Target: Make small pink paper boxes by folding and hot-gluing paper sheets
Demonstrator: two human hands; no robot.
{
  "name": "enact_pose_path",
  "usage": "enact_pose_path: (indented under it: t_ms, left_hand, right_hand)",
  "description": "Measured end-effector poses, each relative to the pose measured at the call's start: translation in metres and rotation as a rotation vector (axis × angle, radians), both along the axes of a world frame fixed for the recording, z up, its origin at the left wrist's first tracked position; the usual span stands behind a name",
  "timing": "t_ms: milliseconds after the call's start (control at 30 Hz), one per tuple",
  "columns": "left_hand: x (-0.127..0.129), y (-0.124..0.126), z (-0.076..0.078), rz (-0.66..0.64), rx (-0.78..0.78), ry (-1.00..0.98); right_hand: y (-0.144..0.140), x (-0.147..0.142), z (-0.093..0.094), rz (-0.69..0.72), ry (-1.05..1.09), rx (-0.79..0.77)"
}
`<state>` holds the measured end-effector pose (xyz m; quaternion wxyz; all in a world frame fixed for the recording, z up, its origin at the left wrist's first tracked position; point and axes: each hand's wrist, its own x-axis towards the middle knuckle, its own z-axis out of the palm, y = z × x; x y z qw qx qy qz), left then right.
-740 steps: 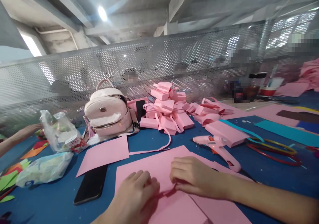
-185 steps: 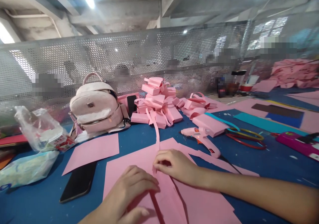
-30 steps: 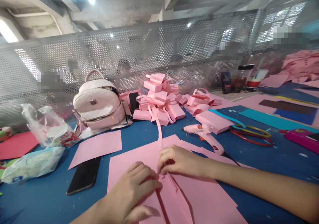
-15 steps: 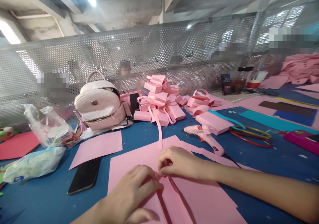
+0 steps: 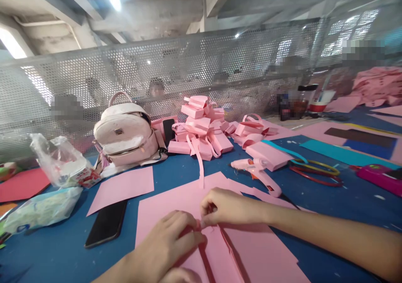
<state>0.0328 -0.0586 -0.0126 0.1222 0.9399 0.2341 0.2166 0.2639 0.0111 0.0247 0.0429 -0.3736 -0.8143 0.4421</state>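
A folded piece of pink paper with raised edges lies over flat pink sheets at the front of the table. My left hand curls over its left side, thumb and fingers closed on the far end of the fold. Opposite it, my right hand pinches that same far end with bent fingertips. The fingertips nearly meet, and the paper between them is mostly hidden. A pink glue gun rests on its side beyond my right hand.
Behind stands a heap of folded pink paper pieces, beside a pale backpack. A black phone lies at left, partly under a pink sheet. Plastic bags sit further left. Tape rings and teal strips lie right.
Both hands stay at the far end of the folded paper. My right hand has shifted very slightly, and the right raised edge sits a little further right.
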Motion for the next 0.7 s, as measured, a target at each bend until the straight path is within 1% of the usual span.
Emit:
enact_pose_path:
  t_ms: [100, 233, 333, 500, 700]
  left_hand:
    - [0.0, 0.0, 0.0, -0.006, 0.003, -0.004]
    - [0.0, 0.0, 0.0, -0.002, 0.01, -0.003]
    - [0.0, 0.0, 0.001, -0.001, 0.012, 0.004]
    - [-0.001, -0.001, 0.002, -0.005, 0.024, 0.016]
    - [-0.001, -0.001, 0.002, -0.002, 0.049, 0.009]
  right_hand:
    - [0.003, 0.002, -0.005, 0.01, 0.041, -0.031]
    - [0.013, 0.005, -0.013, 0.089, 0.145, -0.132]
    - [0.021, 0.007, -0.017, 0.125, 0.162, -0.181]
    - [0.027, 0.009, -0.023, 0.126, 0.158, -0.225]
    - [0.023, 0.007, -0.026, 0.104, 0.182, -0.221]
